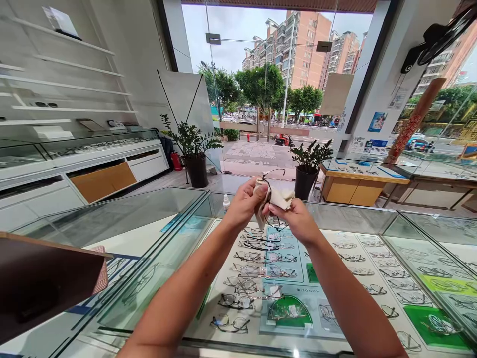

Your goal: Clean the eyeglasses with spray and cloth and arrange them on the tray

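Observation:
Both my hands are raised above a glass display counter [179,233]. A thin black pair of glasses [275,173] is held between them, partly wrapped in a cream cleaning cloth [280,198]. My left hand [246,201] pinches the cloth around one part of the frame, fingers closed. My right hand [292,218] grips the cloth and the lower part of the frame, fingers closed too. Most of the lenses are hidden by the cloth and fingers.
Under the glass lie several rows of glasses [257,271] on white and green trays [434,318]. A small spray bottle [225,202] stands on the counter. A brown board [44,283] juts in at the left. Two potted plants [194,149] and a wooden desk [357,184] stand beyond.

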Available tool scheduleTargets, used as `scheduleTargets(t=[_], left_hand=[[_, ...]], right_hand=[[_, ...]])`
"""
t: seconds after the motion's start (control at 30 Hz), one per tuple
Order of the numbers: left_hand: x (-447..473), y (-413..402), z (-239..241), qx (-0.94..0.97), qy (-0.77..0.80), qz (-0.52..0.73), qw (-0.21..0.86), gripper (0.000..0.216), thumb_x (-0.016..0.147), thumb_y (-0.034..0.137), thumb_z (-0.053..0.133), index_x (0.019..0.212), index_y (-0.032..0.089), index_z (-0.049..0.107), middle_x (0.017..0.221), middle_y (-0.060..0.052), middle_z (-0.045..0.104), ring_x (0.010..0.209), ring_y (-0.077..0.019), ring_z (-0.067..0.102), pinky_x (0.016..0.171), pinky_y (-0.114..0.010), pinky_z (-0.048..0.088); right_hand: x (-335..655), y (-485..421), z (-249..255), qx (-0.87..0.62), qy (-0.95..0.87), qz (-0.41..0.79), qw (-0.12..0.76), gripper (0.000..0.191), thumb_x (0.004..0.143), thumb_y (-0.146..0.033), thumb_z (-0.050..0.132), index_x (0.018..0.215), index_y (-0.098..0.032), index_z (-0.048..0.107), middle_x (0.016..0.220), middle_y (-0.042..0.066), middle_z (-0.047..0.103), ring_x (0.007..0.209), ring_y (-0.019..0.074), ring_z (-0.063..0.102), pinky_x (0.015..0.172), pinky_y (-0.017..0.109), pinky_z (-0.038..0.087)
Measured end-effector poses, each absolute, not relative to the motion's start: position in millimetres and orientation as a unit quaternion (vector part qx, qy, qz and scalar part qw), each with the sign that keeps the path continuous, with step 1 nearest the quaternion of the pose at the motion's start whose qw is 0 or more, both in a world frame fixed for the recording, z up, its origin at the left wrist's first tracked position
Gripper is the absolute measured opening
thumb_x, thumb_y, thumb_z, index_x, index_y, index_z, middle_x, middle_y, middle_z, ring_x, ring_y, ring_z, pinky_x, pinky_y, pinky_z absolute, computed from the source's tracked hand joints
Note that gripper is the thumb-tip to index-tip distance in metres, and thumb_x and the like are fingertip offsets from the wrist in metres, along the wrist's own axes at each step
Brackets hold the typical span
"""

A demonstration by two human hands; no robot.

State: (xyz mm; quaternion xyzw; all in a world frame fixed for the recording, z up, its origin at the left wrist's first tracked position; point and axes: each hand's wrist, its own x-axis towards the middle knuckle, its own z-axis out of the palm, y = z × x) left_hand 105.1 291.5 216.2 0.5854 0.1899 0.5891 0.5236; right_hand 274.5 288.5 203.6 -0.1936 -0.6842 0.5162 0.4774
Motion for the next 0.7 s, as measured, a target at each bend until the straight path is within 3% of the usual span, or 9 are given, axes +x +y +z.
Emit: scheduleTargets(t=[0.1,0.27,0.43,0.6,0.7], left_hand=[[107,293,214,0.569,0.214,0.606,0.514,0.056,0.086,0.07,0.08,0.081,0.019,0.06,0.048,0.005,0.054,0.039,-0.0072,0.042,0.043,-0.02,0.034],[105,297,217,0.507,0.222,0.613,0.564,0.058,0.076,0.068,0.09,0.09,0.016,0.069,0.065,0.002,0.067,0.058,-0.0115,0.061,0.057,-0.022,0.052],[100,304,216,0.506,0.249,0.613,0.553,0.062,0.075,0.07,0.089,0.101,0.015,0.075,0.076,-0.002,0.073,0.077,-0.0172,0.07,0.071,-0.027,0.058],[94,297,219,0.605,0.297,0.539,0.505,0.064,0.085,0.077,0.077,0.092,0.013,0.077,0.074,-0.003,0.071,0.073,-0.0167,0.063,0.07,-0.027,0.051],[96,288,220,0.646,0.309,0.5,0.487,0.062,0.088,0.075,0.075,0.086,0.012,0.074,0.075,-0.003,0.069,0.069,-0.014,0.055,0.065,-0.025,0.044]], right_hand=[[270,287,202,-0.194,-0.693,0.505,0.476,0.039,0.085,-0.062,0.085,0.088,-0.023,0.086,0.09,0.006,0.076,0.088,0.0218,0.064,0.086,0.037,0.052],[279,295,202,-0.195,-0.654,0.521,0.512,0.034,0.088,-0.057,0.083,0.093,-0.023,0.087,0.096,0.005,0.079,0.089,0.0202,0.063,0.089,0.036,0.051],[296,299,212,-0.193,-0.62,0.509,0.565,0.026,0.092,-0.051,0.08,0.097,-0.027,0.088,0.112,0.006,0.077,0.113,0.0238,0.065,0.103,0.036,0.05],[301,300,218,-0.193,-0.614,0.455,0.615,0.021,0.092,-0.049,0.08,0.096,-0.03,0.089,0.121,0.006,0.07,0.132,0.0259,0.059,0.119,0.039,0.044],[299,300,217,-0.195,-0.598,0.486,0.607,0.024,0.09,-0.051,0.082,0.096,-0.029,0.088,0.135,0.006,0.069,0.14,0.0279,0.057,0.116,0.04,0.047]])
